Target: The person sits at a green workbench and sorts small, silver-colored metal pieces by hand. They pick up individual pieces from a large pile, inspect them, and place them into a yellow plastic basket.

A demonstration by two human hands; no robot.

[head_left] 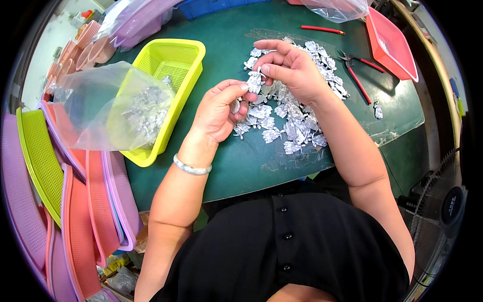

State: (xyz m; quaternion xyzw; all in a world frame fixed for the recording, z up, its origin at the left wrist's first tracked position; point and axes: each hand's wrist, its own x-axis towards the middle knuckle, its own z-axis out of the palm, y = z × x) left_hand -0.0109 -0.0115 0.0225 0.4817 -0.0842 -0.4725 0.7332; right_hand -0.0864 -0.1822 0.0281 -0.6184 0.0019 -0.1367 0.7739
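Clear plastic bag (pixel 108 108) of silvery pieces slumped in the yellow-green basket (pixel 177 59), left; another clear bag (pixel 338 9) top centre, by the red tray (pixel 392 45).

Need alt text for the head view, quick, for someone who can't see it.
Both hands, left hand and right hand, pinch one small silver metal piece over a pile of silver pieces on a green table. A yellow basket with a clear bag sits left, red-handled pliers right.
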